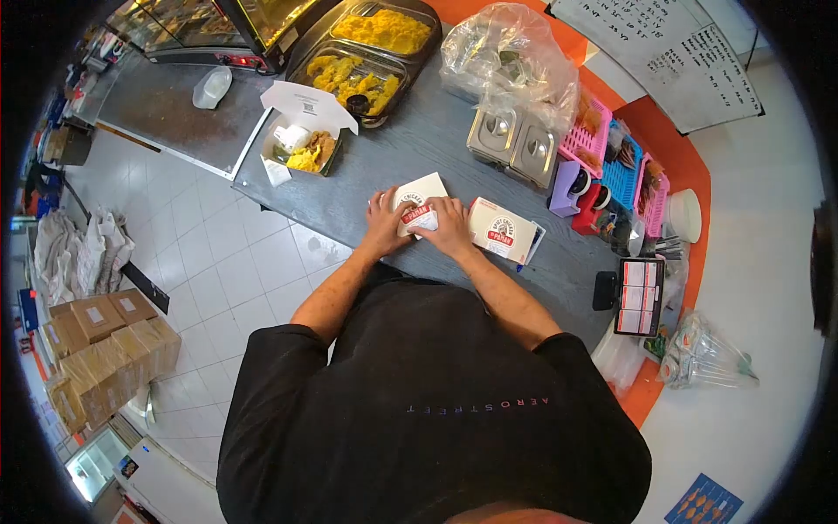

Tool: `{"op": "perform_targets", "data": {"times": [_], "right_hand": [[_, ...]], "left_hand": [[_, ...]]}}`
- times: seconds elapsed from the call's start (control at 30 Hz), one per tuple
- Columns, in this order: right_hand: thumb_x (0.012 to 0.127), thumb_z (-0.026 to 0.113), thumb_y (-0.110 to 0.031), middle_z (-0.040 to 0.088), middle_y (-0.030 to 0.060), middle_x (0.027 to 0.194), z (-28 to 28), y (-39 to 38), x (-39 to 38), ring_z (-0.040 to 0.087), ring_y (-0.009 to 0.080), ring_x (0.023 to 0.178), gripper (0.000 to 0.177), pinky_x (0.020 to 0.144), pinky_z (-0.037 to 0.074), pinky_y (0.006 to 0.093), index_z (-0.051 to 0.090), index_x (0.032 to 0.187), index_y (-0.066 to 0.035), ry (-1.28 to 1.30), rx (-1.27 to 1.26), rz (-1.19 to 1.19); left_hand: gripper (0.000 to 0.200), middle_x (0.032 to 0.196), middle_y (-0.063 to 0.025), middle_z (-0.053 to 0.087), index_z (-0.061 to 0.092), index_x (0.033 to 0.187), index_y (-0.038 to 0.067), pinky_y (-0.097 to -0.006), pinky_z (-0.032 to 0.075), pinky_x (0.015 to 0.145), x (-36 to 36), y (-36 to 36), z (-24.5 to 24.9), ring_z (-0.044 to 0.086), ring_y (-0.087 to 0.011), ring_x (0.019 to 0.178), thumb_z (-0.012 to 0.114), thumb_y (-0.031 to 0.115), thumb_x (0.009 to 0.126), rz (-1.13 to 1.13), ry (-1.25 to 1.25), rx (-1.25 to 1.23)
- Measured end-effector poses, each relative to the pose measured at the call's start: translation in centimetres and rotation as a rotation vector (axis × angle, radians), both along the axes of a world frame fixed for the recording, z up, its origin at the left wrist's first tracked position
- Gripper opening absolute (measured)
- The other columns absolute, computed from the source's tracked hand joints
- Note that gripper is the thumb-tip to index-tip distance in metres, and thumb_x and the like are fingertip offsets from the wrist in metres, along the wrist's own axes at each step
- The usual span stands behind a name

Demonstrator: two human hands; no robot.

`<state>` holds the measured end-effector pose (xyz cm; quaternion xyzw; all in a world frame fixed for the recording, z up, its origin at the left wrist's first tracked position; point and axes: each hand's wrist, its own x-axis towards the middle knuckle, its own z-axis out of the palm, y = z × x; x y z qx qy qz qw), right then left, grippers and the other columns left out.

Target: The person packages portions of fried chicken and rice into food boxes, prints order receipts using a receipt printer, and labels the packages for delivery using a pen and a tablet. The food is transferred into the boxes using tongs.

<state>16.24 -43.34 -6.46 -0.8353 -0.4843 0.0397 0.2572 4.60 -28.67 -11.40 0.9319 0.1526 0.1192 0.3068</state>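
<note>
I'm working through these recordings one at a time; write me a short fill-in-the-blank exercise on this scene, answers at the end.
1. The logo box touched by both the left hand and the right hand is mainly ____ in colour.
2. The other logo box lies nearer to the ____ hand.
3. The heaped food at the back of the counter is ____ in colour.
4. Near the plastic bag, the number of metal lids showing is ____.

Missing words: white; right; yellow; two.

Lidded pans (pixel 534 157) behind boxes (pixel 504 230) on counter (pixel 336 210)
</note>
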Motion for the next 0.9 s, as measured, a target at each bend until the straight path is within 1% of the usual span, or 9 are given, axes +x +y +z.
{"op": "perform_targets", "data": {"times": [0.07,0.23,0.37,0.57,0.67,0.73,0.8,0.87,0.9], "right_hand": [[0.073,0.075,-0.038,0.058,0.0028,0.099,-0.6,0.0,1.3,0.050,0.0243,0.103,0.041,0.087,0.037,0.0410,0.061,0.102,-0.012,0.031,0.079,0.098],[0.072,0.074,-0.033,0.059,-0.0014,0.081,-2.2,0.4,4.4,0.053,0.0201,0.089,0.024,0.079,0.042,0.0357,0.061,0.077,-0.012,-0.269,-0.024,0.617],[0.070,0.074,-0.033,0.058,-0.0015,0.082,-1.0,0.3,6.3,0.053,0.0203,0.090,0.026,0.080,0.042,0.0368,0.061,0.080,-0.013,-0.365,-0.046,0.704],[0.070,0.075,-0.028,0.058,0.0019,0.086,-0.7,-3.3,7.5,0.052,0.0234,0.095,0.029,0.083,0.042,0.0385,0.060,0.089,-0.013,-0.492,-0.263,0.263],[0.072,0.074,-0.027,0.061,0.0060,0.092,2.7,-6.5,7.0,0.052,0.0268,0.102,0.023,0.088,0.041,0.0409,0.062,0.084,-0.010,-0.253,-0.091,0.104],[0.074,0.074,-0.025,0.061,0.0079,0.093,3.3,-9.6,6.7,0.052,0.0288,0.103,0.022,0.090,0.040,0.0426,0.063,0.084,-0.008,-0.077,0.174,-0.222],[0.076,0.073,-0.022,0.061,0.0092,0.091,3.3,-13.6,6.3,0.052,0.0302,0.101,0.018,0.091,0.039,0.0429,0.063,0.083,-0.008,-0.055,0.253,-0.486],[0.076,0.072,-0.020,0.062,0.0099,0.089,2.9,-18.1,5.3,0.055,0.0299,0.096,0.018,0.090,0.040,0.0415,0.063,0.084,-0.007,-0.030,0.304,-0.702],[0.077,0.072,-0.020,0.063,0.0101,0.089,2.1,-20.4,4.7,0.056,0.0294,0.093,0.018,0.088,0.041,0.0404,0.063,0.085,-0.007,-0.012,0.328,-0.788]], "left_hand": [[0.075,0.146,-0.0153,0.027,0.055,0.122,0.028,-0.0614,0.029,0.099,0.0,0.1,0.2,0.023,-0.0440,0.130,0.084,0.023,0.053,-0.006,0.015,0.011],[0.077,0.146,-0.0150,0.025,0.054,0.123,0.030,-0.0617,0.030,0.099,-0.1,0.1,-0.2,0.024,-0.0443,0.130,0.084,0.022,0.053,-0.034,0.011,0.064],[0.077,0.146,-0.0151,0.025,0.054,0.123,0.030,-0.0635,0.028,0.099,-0.2,0.2,0.5,0.023,-0.0448,0.130,0.084,0.022,0.053,-0.039,0.076,0.071],[0.070,0.146,-0.0151,0.026,0.055,0.119,0.028,-0.0676,0.027,0.098,0.4,-1.4,4.2,0.025,-0.0454,0.129,0.083,0.026,0.055,0.049,0.182,0.139],[0.069,0.145,-0.0155,0.028,0.055,0.118,0.026,-0.0702,0.027,0.097,1.1,-2.0,4.2,0.028,-0.0453,0.128,0.083,0.028,0.056,0.101,0.243,0.178],[0.071,0.145,-0.0157,0.028,0.054,0.120,0.026,-0.0722,0.026,0.096,1.6,-1.9,2.9,0.029,-0.0453,0.128,0.084,0.030,0.056,0.078,0.255,0.185],[0.078,0.147,-0.0173,0.023,0.047,0.126,0.031,-0.0730,0.030,0.091,2.0,-1.7,3.0,0.026,-0.0484,0.129,0.084,0.032,0.057,0.061,0.413,0.243],[0.084,0.141,-0.0189,0.031,0.043,0.130,0.029,-0.0672,0.036,0.091,2.5,-1.7,5.0,0.031,-0.0476,0.124,0.083,0.031,0.056,0.025,0.447,0.289],[0.084,0.137,-0.0190,0.034,0.043,0.130,0.028,-0.0642,0.037,0.092,3.0,-1.4,6.0,0.033,-0.0465,0.121,0.084,0.029,0.056,0.023,0.386,0.119]]}}
